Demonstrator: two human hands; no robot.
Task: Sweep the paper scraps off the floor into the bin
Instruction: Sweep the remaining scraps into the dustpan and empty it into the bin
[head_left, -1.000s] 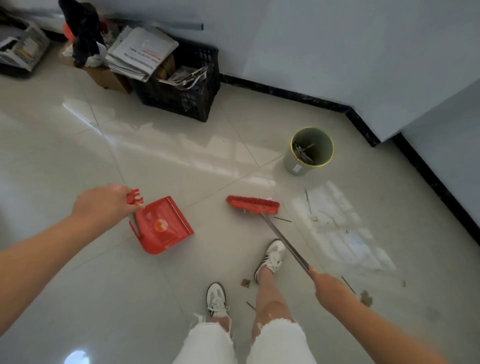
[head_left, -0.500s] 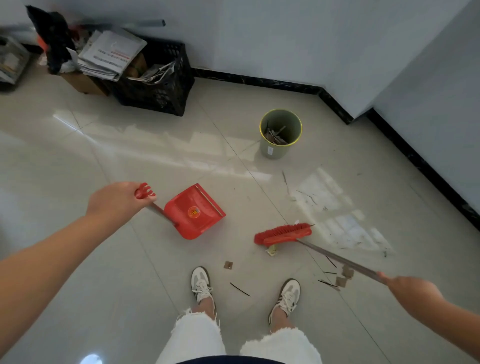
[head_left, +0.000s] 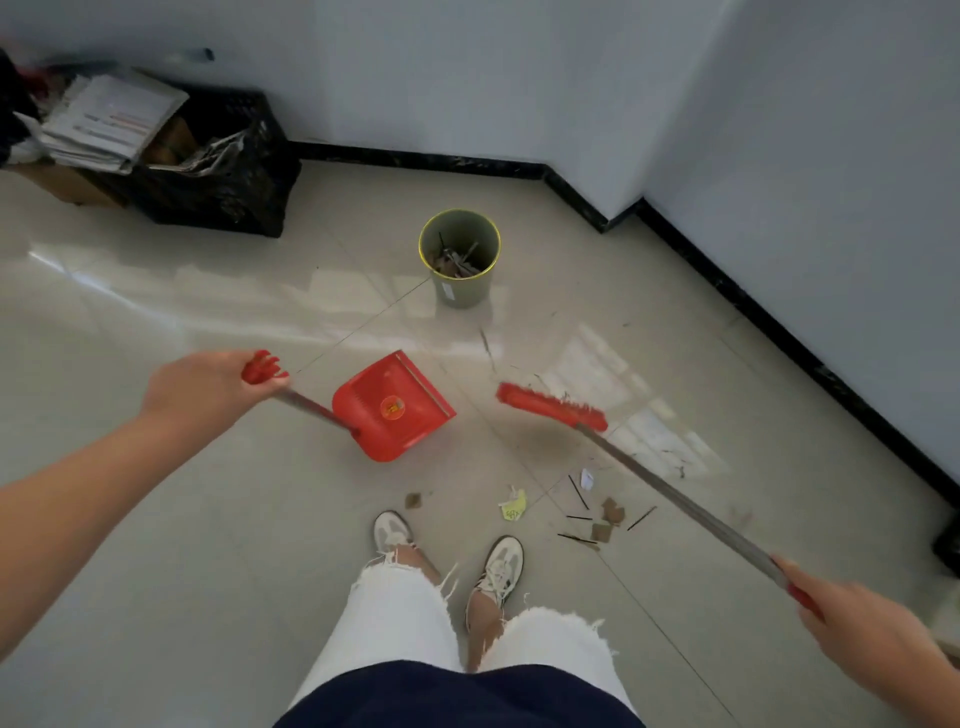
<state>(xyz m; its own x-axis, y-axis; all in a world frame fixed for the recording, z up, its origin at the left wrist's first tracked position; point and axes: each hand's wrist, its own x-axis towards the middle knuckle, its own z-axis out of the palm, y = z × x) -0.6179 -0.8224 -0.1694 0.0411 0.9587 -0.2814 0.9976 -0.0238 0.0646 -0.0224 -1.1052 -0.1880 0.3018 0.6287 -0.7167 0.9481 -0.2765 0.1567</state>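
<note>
Having swung away from the feet, the broom head (head_left: 551, 407) is hovering beyond the scraps (head_left: 602, 519), right hand (head_left: 852, 623) and left hand (head_left: 208, 387) gripping broom and dustpan (head_left: 395, 408), readying another sweep.

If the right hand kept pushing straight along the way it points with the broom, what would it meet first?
The right hand points up the broom handle toward the red broom head. Beyond that lies bare floor, then probably the red dustpan, though depth is hard to judge.

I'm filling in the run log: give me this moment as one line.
left hand: holds dustpan | right hand: holds broom | scraps: on floor | bin: upright
</note>
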